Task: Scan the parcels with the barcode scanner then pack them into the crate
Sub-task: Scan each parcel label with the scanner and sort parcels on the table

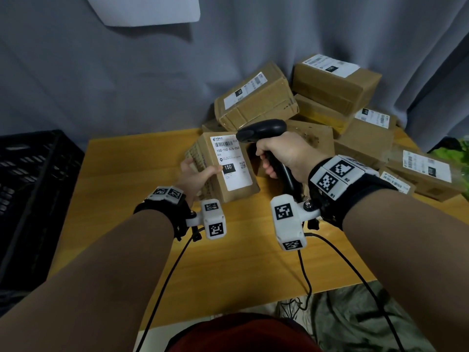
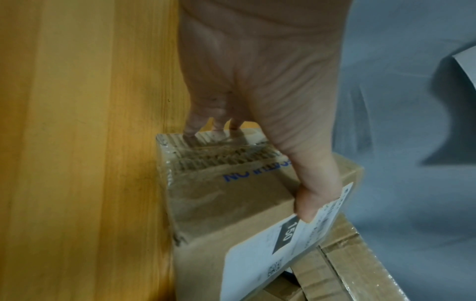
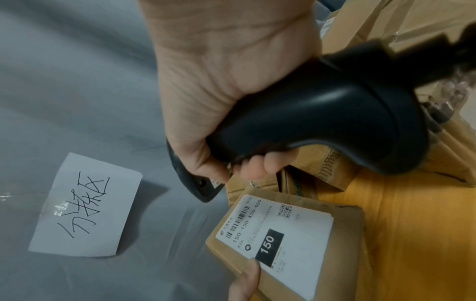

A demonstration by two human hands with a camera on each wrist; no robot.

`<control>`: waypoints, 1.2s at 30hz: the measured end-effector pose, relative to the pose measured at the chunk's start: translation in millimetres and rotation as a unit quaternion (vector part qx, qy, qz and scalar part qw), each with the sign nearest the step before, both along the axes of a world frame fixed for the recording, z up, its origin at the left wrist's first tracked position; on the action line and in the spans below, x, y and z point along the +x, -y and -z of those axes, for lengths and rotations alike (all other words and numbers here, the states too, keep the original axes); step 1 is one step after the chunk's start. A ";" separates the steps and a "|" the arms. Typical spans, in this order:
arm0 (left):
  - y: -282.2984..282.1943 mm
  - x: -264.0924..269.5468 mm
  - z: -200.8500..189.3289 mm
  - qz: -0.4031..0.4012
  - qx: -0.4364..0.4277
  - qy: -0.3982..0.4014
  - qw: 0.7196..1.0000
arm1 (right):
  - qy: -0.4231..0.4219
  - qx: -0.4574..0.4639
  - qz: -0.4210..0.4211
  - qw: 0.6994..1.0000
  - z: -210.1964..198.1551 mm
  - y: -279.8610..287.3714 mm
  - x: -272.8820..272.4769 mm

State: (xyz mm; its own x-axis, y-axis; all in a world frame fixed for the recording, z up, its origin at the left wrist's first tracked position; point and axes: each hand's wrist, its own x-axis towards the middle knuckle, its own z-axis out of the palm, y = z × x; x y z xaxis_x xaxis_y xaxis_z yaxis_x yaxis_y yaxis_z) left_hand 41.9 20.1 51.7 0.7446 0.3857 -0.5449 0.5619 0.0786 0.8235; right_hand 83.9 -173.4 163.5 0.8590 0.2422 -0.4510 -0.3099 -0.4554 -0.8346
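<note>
My left hand [image 1: 196,174] grips a small brown parcel [image 1: 227,166] by its left edge, thumb on its white label [image 1: 232,162] marked 150, label side tilted up. In the left wrist view the thumb [image 2: 313,195] presses that label [image 2: 278,250] and the fingers wrap the parcel [image 2: 221,199] from behind. My right hand [image 1: 281,158] holds the black barcode scanner [image 1: 261,129] by its handle, head just above the label's top right corner. The right wrist view shows the scanner [image 3: 322,118] over the label [image 3: 275,234]. A black crate [image 1: 33,194] stands at the left.
Several more labelled cardboard parcels [image 1: 337,102] are piled at the back right of the yellow wooden table [image 1: 127,199]. A grey curtain [image 1: 127,80] hangs behind, with a handwritten paper sign [image 3: 85,205] on it. Cables [image 1: 307,275] trail over the table's front edge.
</note>
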 end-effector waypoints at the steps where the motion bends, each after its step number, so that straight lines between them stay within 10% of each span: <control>1: 0.2 0.5 0.3 -0.001 0.001 0.003 1.000 | 0.000 0.000 -0.001 1.000 0.0 1.0 0.0; 22: -24.5 -12.1 -19.4 -0.041 -0.040 -0.005 0.998 | 0.015 0.051 -0.037 0.998 33.6 4.9 28.7; 36: -250.6 -36.9 12.4 -0.159 0.057 -0.099 0.981 | -0.051 0.115 -0.157 0.979 87.9 -239.4 7.6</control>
